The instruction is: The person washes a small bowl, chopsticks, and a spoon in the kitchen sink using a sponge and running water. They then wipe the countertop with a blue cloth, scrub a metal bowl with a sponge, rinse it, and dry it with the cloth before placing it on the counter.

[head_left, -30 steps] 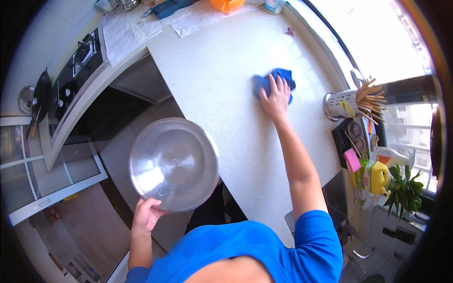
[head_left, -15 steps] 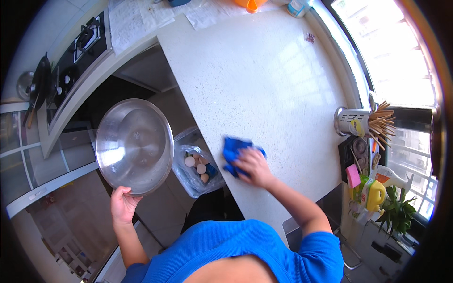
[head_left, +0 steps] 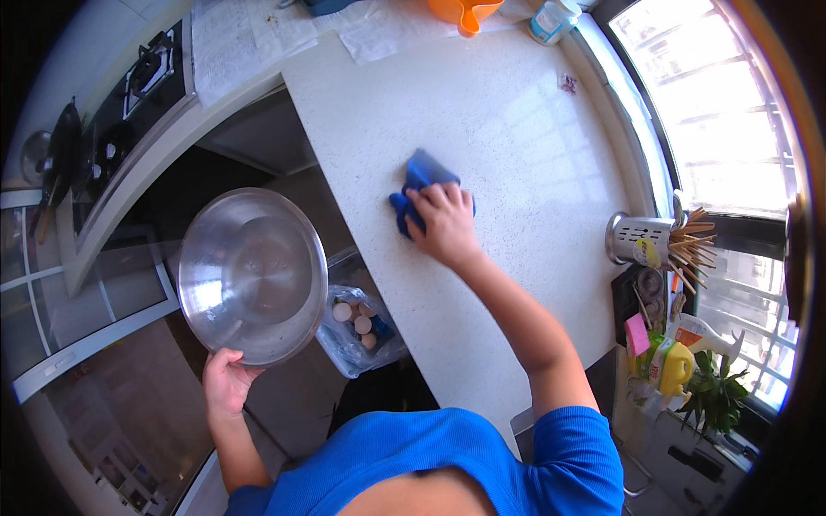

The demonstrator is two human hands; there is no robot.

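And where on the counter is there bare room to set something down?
The widest free patch of the counter lies between the blue cloth under the right hand and the metal cup of wooden sticks. A smaller one lies between the right forearm and the counter's left edge. It is crowded by the window: pink sponge, yellow bottle, plant.

L hand (head_left: pixel 228 384), lower L of frame, grips 1 metal bowl (head_left: pixel 254 279) by rim; bowl tilted. R hand (head_left: pixel 446 225), frame ctr, clutches 1 blue cloth (head_left: pixel 422 175) on white counter (head_left: pixel 525 146). Just R of bowl: clear bag (head_left: pixel 389 354) w/ pale round pcs (head_left: pixel 342 311). Far R: perforated metal holder (head_left: pixel 628 238) w/ wooden sticks (head_left: pixel 693 248), pink sponge (head_left: pixel 637 334) below. Top: orange container (head_left: pixel 465 9).
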